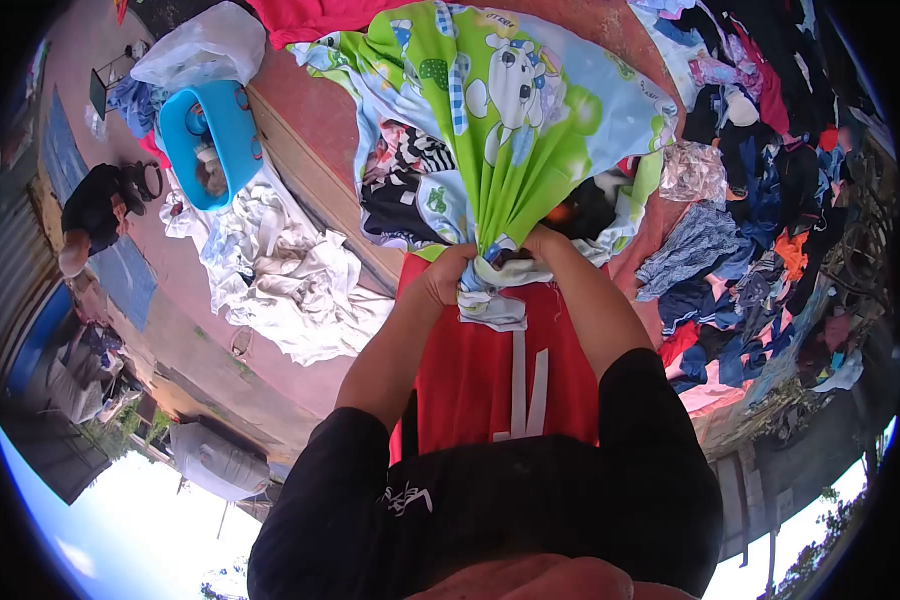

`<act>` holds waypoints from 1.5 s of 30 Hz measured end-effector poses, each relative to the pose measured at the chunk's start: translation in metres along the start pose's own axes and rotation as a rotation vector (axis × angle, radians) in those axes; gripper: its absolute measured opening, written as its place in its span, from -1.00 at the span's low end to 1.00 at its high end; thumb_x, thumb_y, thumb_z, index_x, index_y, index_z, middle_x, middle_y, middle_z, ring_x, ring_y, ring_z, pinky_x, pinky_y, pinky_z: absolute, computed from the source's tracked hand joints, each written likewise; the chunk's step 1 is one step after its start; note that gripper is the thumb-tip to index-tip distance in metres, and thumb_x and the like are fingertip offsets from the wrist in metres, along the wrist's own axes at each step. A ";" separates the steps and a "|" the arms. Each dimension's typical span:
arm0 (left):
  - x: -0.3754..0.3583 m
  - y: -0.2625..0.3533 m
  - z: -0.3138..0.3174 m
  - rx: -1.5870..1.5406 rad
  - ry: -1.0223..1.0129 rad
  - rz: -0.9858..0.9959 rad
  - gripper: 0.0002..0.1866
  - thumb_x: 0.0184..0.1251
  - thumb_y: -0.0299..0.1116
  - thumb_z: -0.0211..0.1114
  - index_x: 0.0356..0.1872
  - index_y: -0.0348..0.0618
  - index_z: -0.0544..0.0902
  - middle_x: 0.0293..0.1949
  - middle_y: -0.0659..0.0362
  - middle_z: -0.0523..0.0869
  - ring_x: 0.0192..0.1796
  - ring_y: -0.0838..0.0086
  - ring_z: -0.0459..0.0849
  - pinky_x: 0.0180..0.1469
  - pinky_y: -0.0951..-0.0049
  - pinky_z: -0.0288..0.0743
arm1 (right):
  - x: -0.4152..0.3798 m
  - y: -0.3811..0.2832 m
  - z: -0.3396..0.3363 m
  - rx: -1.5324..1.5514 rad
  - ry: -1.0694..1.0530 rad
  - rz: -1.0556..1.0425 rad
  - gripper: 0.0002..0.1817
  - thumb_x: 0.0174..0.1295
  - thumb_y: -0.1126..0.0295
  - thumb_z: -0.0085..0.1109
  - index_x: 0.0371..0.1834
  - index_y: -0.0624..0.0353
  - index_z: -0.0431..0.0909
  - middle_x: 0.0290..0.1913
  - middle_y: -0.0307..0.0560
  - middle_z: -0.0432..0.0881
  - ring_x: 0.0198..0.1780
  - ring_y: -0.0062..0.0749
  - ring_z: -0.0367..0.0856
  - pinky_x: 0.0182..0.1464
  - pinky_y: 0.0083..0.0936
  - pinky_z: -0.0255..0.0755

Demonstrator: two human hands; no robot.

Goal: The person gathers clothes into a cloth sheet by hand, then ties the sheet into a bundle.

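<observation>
- Left hand and right hand: both clenched on the gathered end of the green cartoon sheet, side by side.
- Sheet's long axis runs straight away from the hands, fanning over the clothes pile.
- Neither hand nearer.

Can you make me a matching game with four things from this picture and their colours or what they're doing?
Things:
1. bedsheet
2. basin
3. shirt
4. hands: left hand, right hand

Matches:
A. red with white stripes
B. bright blue
C. gripping bunched cloth
D. green with cartoon animals

Pairs: 1-D, 2-B, 3-A, 4-C
</observation>
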State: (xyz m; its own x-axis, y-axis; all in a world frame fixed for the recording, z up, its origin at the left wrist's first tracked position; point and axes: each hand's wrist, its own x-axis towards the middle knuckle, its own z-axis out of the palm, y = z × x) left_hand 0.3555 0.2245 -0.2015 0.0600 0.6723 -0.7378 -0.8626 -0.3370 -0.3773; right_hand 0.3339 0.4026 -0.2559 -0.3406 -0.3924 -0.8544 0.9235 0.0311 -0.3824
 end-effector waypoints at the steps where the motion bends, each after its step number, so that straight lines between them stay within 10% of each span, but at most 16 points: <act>1: 0.009 -0.006 -0.001 0.074 -0.051 -0.058 -0.75 0.46 -0.34 0.15 -0.05 -0.31 0.63 -0.24 0.06 0.76 -0.32 0.44 0.76 -0.34 0.49 0.67 | 0.003 0.004 0.001 0.137 -0.006 0.033 -0.59 0.45 0.24 -0.03 0.28 0.15 0.49 0.26 0.01 0.58 0.23 -0.20 0.59 0.19 -0.26 0.49; 9: 0.060 -0.015 0.048 0.628 -0.210 -0.293 -0.74 0.37 -0.27 0.30 -0.07 -0.23 0.69 -0.24 0.07 0.77 -0.30 0.42 0.75 -0.14 0.39 0.62 | -0.003 0.048 -0.020 1.139 0.228 0.035 -0.54 0.51 0.18 -0.16 0.36 0.12 0.41 0.35 -0.03 0.47 0.32 -0.19 0.48 0.30 -0.21 0.41; 13: 0.046 -0.012 0.046 0.821 0.322 0.160 -0.57 0.35 -0.16 0.33 0.09 -0.26 0.64 -0.09 0.01 0.78 -0.09 0.42 0.75 -0.02 0.34 0.59 | -0.038 0.055 -0.055 1.388 0.400 -0.075 -0.52 0.54 0.15 -0.23 0.40 0.10 0.37 0.40 -0.05 0.42 0.36 -0.18 0.43 0.35 -0.18 0.37; 15: 0.035 0.007 0.045 1.407 0.466 0.412 -0.56 0.40 -0.14 0.24 0.08 -0.33 0.60 0.01 -0.08 0.73 0.04 0.15 0.71 0.03 0.24 0.59 | -0.054 0.056 -0.074 1.428 0.498 -0.125 -0.51 0.55 0.14 -0.26 0.42 0.09 0.35 0.42 -0.05 0.40 0.39 -0.17 0.41 0.38 -0.16 0.35; 17: 0.027 0.019 0.058 1.783 0.299 0.742 -0.68 0.41 -0.28 0.20 0.03 -0.30 0.59 -0.04 -0.16 0.69 -0.01 0.01 0.69 0.05 0.17 0.56 | -0.058 0.037 -0.092 1.431 0.633 -0.185 -0.54 0.56 0.19 -0.31 0.39 0.08 0.38 0.37 -0.05 0.45 0.36 -0.14 0.44 0.37 -0.09 0.37; 21: 0.021 0.056 0.066 2.141 0.288 0.665 -0.76 0.42 -0.27 0.18 -0.25 -0.29 0.59 -0.27 -0.14 0.69 -0.21 -0.06 0.67 -0.17 0.04 0.53 | -0.008 0.040 -0.200 1.243 0.764 -0.260 -0.55 0.56 0.21 -0.34 0.35 0.07 0.42 0.32 -0.07 0.50 0.31 -0.10 0.49 0.31 -0.04 0.43; 38: -0.015 0.078 -0.116 0.519 0.096 -0.214 -0.67 0.64 -0.14 0.01 -0.28 -0.15 0.52 -0.54 0.36 0.42 -0.55 0.74 0.32 -0.51 0.61 0.21 | 0.230 0.100 -0.335 0.922 0.892 -0.154 -0.55 0.54 0.20 -0.30 0.35 0.07 0.42 0.26 -0.07 0.55 0.30 -0.12 0.51 0.28 -0.02 0.46; 45: -0.037 0.057 -0.116 1.087 0.265 0.030 -0.73 0.61 -0.22 0.05 -0.13 -0.23 0.56 -0.50 0.25 0.58 -0.47 0.67 0.52 -0.41 0.52 0.41 | 0.124 0.087 -0.322 0.867 0.889 -0.257 -0.55 0.54 0.21 -0.29 0.35 0.08 0.42 0.24 -0.08 0.56 0.29 -0.13 0.53 0.27 -0.01 0.47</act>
State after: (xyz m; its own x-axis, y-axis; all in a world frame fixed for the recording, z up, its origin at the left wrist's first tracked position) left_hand 0.3619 0.1037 -0.2602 0.0253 0.4680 -0.8833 -0.8380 0.4917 0.2365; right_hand 0.3149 0.6523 -0.5080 -0.2169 0.4633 -0.8593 0.5109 -0.6962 -0.5043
